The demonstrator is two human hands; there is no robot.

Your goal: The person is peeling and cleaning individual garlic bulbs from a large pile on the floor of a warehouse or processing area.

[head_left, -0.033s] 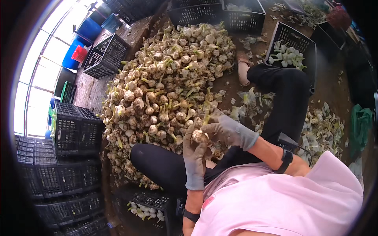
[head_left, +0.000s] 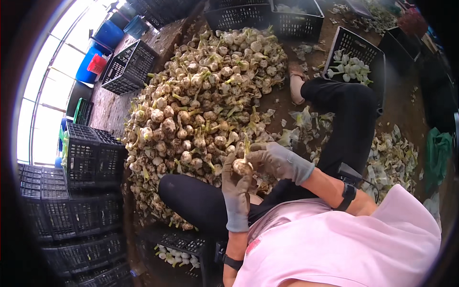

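Note:
A garlic bulb (head_left: pixel 243 167) with a short upright stem sits between my two gloved hands, above the near edge of a big heap of garlic (head_left: pixel 201 95). My left hand (head_left: pixel 235 193) grips the bulb from below and the left, its fingers curled around it. From the right, my right hand (head_left: pixel 277 160) reaches in with bent fingers and thumb brought together against the bulb's side and the base of the stem. Any loose skin between those fingertips is too small to make out. The heaped bulbs are brownish and soil-stained, many with stems.
Peeled white bulbs lie in a black crate (head_left: pixel 356 48) beyond my right knee and in another crate (head_left: pixel 191 246) by my left leg. Black crates (head_left: pixel 81 210) are stacked at left. Garlic skins (head_left: pixel 392 160) litter the floor at right. A green bag (head_left: pixel 437 155) hangs beyond.
The fingers of my right hand have shifted slightly at the bulb, and the stem now stands more upright and shows more fully. My left hand has barely moved.

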